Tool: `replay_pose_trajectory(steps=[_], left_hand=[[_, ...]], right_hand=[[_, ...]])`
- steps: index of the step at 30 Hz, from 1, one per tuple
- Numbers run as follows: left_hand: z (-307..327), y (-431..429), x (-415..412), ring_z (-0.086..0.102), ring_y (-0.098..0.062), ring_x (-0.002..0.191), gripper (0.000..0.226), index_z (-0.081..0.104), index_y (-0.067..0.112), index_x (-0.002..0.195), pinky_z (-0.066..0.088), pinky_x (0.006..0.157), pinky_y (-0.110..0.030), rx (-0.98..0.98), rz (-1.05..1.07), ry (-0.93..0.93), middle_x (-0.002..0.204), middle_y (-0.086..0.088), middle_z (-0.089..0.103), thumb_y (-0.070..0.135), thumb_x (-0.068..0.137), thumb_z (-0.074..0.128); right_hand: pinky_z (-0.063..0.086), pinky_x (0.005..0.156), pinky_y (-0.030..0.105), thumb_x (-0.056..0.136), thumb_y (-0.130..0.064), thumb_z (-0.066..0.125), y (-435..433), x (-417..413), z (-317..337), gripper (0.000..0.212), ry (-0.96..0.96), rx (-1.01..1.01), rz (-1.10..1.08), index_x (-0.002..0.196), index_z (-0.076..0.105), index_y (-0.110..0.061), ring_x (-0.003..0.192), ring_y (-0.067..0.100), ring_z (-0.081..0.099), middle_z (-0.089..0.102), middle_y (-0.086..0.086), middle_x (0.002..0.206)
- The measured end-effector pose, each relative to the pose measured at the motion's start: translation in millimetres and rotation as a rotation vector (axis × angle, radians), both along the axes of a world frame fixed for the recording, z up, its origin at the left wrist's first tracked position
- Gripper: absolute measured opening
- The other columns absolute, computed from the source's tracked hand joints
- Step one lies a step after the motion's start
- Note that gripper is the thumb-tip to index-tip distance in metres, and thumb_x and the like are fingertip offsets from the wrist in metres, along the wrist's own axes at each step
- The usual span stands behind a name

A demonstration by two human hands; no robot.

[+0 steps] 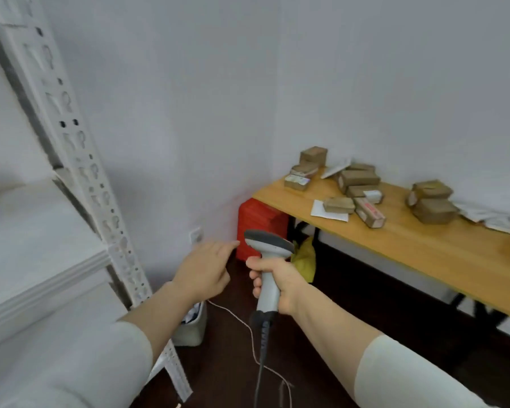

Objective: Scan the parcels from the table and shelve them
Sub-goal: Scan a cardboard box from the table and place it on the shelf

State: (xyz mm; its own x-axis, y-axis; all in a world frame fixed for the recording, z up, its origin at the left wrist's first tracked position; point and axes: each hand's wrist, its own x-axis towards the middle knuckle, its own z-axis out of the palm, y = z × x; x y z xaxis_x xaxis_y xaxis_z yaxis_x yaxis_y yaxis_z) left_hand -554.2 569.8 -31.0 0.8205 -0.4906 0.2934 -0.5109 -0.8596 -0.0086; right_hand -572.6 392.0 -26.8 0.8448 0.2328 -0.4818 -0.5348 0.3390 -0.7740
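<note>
Scanner (268,269) gripped in R hand (280,285); L hand (205,269) open, empty, beside it. Parcels (357,184) on table (442,248).

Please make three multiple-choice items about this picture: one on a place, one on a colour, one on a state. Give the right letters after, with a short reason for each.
1. Where do the brown cardboard parcels lie?
A. on the wooden table top
B. on the white metal shelf
C. on the dark floor

2. What colour is the box-shaped object under the table's left end?
A. blue
B. red
C. green

3. What is the right hand doing?
A. hanging open
B. holding a parcel
C. gripping the grey handheld barcode scanner

Answers: 1 A, the parcels sit in groups on the table top; 2 B, it is plainly red; 3 C, its fingers wrap the scanner's handle, while the left hand is open and holds nothing.
</note>
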Motion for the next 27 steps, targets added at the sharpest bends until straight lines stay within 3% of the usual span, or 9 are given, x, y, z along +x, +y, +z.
replay_pose_trajectory(steps=[4,7,9,11,13,18,27], left_hand=[[-6,-88,33,0.066,-0.028,0.074,0.062,0.062,0.002,0.117,0.057,0.066,-0.032,0.03,-0.139,0.047,0.088,-0.009,0.068,0.026,0.065,0.038],[-13,-145,57,0.064,-0.029,0.073,0.057,0.061,0.003,0.121,0.054,0.066,-0.033,0.027,-0.23,0.057,0.088,-0.008,0.067,0.018,0.066,0.052],[-21,-181,75,0.063,-0.029,0.087,0.063,0.053,0.005,0.131,0.05,0.077,-0.034,0.053,-0.282,0.093,0.101,-0.009,0.065,0.014,0.07,0.063],[-26,-217,96,0.054,-0.026,0.109,0.067,0.036,0.01,0.145,0.04,0.092,-0.032,0.09,-0.305,0.137,0.122,-0.006,0.057,0.019,0.083,0.058],[-32,-250,123,0.046,-0.02,0.119,0.068,0.023,0.016,0.15,0.034,0.098,-0.028,0.092,-0.309,0.157,0.132,-0.002,0.049,0.022,0.089,0.05],[-51,-327,214,0.036,-0.017,0.133,0.068,0.021,0.019,0.151,0.031,0.109,-0.028,0.013,-0.312,0.24,0.147,0.0,0.038,0.021,0.089,0.05],[-59,-420,356,0.038,-0.021,0.132,0.074,0.018,0.019,0.152,0.04,0.1,-0.033,-0.041,-0.203,0.39,0.147,-0.002,0.037,0.022,0.087,0.054]], right_hand=[[0.039,0.039,0.019,0.084,-0.002,0.066,-85,-1,-8,0.009,0.035,0.014,-0.2,0.079,0.061,-0.008,0.037,0.009,0.046,0.054,0.003,0.05],[0.039,0.039,0.02,0.083,-0.002,0.067,-142,3,-15,0.01,0.079,-0.007,-0.337,0.075,0.063,-0.005,0.038,0.01,0.046,0.054,0.005,0.052],[0.04,0.04,0.021,0.082,-0.003,0.069,-176,12,-20,0.008,0.103,-0.02,-0.425,0.076,0.063,-0.004,0.039,0.011,0.046,0.054,0.006,0.053],[0.04,0.04,0.022,0.081,-0.003,0.069,-208,26,-25,0.008,0.118,-0.02,-0.505,0.078,0.062,-0.004,0.04,0.012,0.046,0.055,0.006,0.052],[0.04,0.041,0.022,0.08,-0.004,0.07,-238,45,-29,0.008,0.127,-0.022,-0.568,0.082,0.062,-0.004,0.039,0.012,0.046,0.055,0.006,0.052],[0.04,0.041,0.022,0.08,-0.003,0.07,-310,116,-41,0.008,0.156,-0.083,-0.663,0.079,0.062,-0.003,0.038,0.013,0.046,0.056,0.007,0.052],[0.041,0.041,0.023,0.079,-0.003,0.068,-406,240,-44,0.008,0.205,-0.111,-0.707,0.077,0.062,-0.006,0.039,0.013,0.047,0.054,0.006,0.055]])
